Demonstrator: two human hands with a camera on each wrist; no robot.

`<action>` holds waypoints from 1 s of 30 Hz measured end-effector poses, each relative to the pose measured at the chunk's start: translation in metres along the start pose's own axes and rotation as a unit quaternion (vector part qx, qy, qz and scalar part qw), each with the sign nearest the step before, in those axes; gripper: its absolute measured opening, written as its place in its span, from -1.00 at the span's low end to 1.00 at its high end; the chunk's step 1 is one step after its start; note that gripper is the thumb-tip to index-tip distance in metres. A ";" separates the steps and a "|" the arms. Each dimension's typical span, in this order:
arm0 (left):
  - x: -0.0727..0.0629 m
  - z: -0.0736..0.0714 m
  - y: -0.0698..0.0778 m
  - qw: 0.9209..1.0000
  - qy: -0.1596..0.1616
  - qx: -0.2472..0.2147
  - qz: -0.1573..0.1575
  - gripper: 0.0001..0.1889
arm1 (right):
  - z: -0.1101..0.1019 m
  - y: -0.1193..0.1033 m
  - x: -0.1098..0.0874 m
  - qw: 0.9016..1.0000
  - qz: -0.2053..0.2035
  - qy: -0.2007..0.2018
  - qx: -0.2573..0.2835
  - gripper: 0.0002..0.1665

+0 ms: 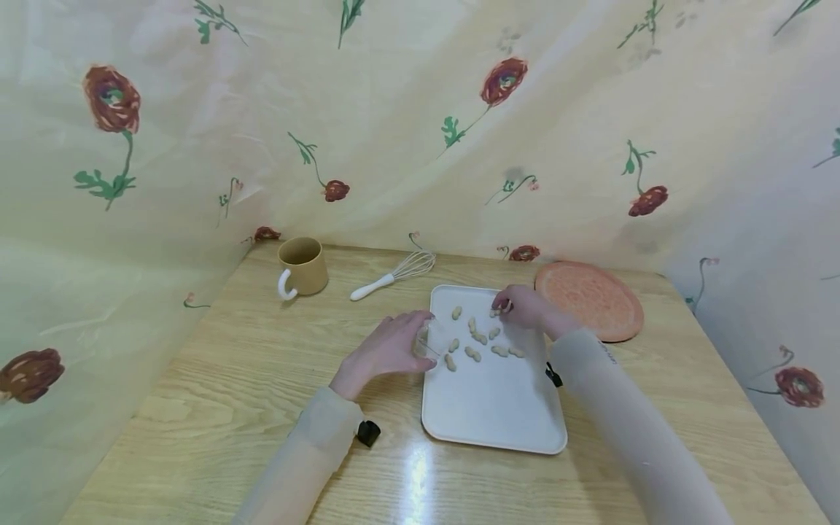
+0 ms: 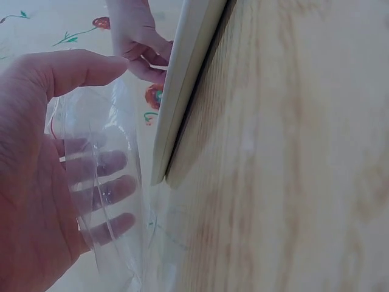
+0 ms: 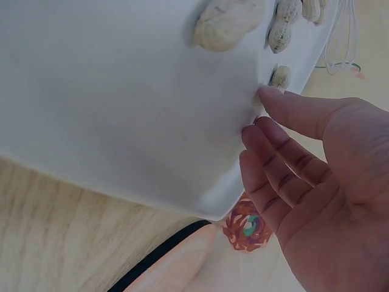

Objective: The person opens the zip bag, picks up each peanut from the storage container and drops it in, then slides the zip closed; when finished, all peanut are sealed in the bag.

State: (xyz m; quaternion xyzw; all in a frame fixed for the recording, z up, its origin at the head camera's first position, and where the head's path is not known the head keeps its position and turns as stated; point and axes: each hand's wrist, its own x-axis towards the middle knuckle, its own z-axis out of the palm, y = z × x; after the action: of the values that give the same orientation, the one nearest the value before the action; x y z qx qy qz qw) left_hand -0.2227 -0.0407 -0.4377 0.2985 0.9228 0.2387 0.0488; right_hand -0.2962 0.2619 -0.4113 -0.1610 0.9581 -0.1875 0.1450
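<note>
A white tray (image 1: 492, 408) lies on the table, with several unshelled peanuts (image 1: 472, 354) spread over its far half. At the tray's left edge my left hand (image 1: 394, 346) holds a clear plastic bag (image 2: 112, 201), the thumb on one side and the fingers showing through it. My right hand (image 1: 521, 306) reaches over the far right corner of the tray, its fingertips down beside a peanut (image 3: 280, 77). Thumb and fingers are slightly bent with a narrow gap between them, and no peanut shows clearly in it.
A tan mug (image 1: 308, 273) with a white handle stands at the back left. Between it and the tray lies a whisk (image 1: 394, 278). A pinkish oval board (image 1: 590, 300) is at the back right, close to the tray. Flowered cloth (image 1: 407, 146) hangs behind the table.
</note>
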 end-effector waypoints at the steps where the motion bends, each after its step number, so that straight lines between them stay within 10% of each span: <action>1: 0.000 0.000 0.000 1.000 -0.002 0.000 0.000 -0.12 | 0.000 0.001 -0.001 1.000 0.004 0.001 0.003 -0.73; 30: -0.002 -0.002 0.004 1.000 -0.008 0.021 -0.002 -0.13 | 0.007 -0.001 -0.009 0.998 -0.038 0.049 -0.005 -0.80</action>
State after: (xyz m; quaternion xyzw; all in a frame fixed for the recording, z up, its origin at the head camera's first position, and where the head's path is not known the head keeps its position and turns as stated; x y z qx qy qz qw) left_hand -0.2191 -0.0398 -0.4345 0.2997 0.9277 0.2169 0.0501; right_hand -0.2856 0.2620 -0.4157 -0.1886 0.9581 -0.1960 0.0901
